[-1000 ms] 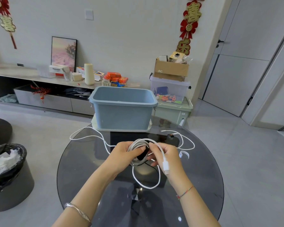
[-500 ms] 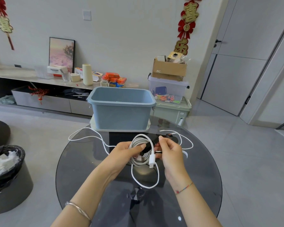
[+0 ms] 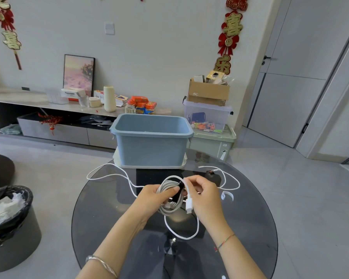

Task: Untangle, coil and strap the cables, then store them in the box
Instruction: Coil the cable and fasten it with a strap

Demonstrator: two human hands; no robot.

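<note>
My left hand grips a coiled white cable above the round glass table. A black strap crosses the coil. My right hand pinches the upper end of that strap at the coil's top. A white plug and a loose loop hang from the coil. Two other white cables lie loose on the table, one to the left and one to the right. The blue box stands open behind them on a pale lid.
A small white strap lies on the glass right of my hands. A bin lined with a black bag stands on the floor at the left. Storage boxes are stacked behind the table on the right.
My right hand has shifted from the strap's side to the top of the coil. The plug now hangs lower beside the coil. My left hand keeps its hold.
</note>
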